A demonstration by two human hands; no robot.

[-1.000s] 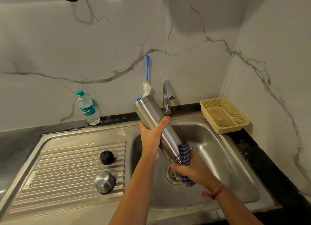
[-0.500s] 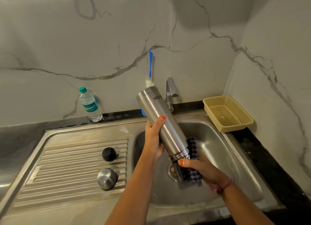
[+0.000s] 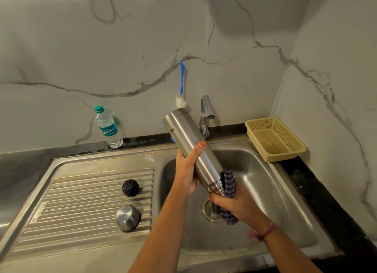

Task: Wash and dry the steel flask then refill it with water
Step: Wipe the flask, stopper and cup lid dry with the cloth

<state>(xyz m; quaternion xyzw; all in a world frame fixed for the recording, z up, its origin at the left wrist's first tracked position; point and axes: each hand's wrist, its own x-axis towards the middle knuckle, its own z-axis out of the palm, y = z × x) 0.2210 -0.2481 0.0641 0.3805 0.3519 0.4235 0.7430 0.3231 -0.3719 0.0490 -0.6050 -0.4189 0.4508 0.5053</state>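
Observation:
The steel flask (image 3: 190,145) hangs tilted over the sink basin (image 3: 263,183), base up towards the wall and threaded mouth down. My left hand (image 3: 186,167) grips its middle, thumb across the front. My right hand (image 3: 234,204) holds a blue checked cloth (image 3: 229,184) bunched against the flask's mouth. On the ribbed drainboard (image 3: 81,193) lie the flask's black stopper (image 3: 130,188) and its steel cap (image 3: 128,217).
A plastic water bottle (image 3: 107,128) stands at the wall on the left. The tap (image 3: 206,115) rises behind the flask, and a blue-handled bottle brush (image 3: 182,79) leans on the wall. A beige plastic basket (image 3: 274,139) sits right of the sink.
My right hand has turned the cloth around the flask's mouth, and the flask has rotated in my left hand, its printed mark swinging round to the left. The stopper and cap lie as before.

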